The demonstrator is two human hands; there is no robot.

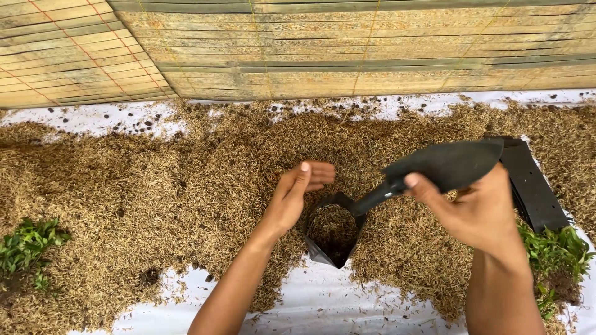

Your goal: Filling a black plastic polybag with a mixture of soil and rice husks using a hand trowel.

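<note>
A wide bed of dry golden-brown rice husk mixed with dark soil [155, 186] was spread over a white plastic sheet [323, 304] laid on the ground, with a wall of woven split-bamboo matting [347, 49] standing behind it. A flat stack of black plastic nursery bags [534, 186] was seen at the right, partly hidden by the scoop, and clumps of small green seedlings [28, 245] lay at both outer edges of the husk. Near the middle a small black plastic planting bag [332, 232] stood open on the sheet, at the edge of the husk bed, and appeared filled with husk mix nearly to its rim. A dark scoop-shaped trowel [444, 164] was gripped by its handle in the right hand [478, 208], fingers clamped around it, its blade raised and tilted above the bag with no load visible on it. The left hand [298, 189] was held open, fingers together and lightly curved, just beside the bag's far rim, holding nothing. Filling looked almost complete for this bag; no seedling had yet been set in it.
</note>
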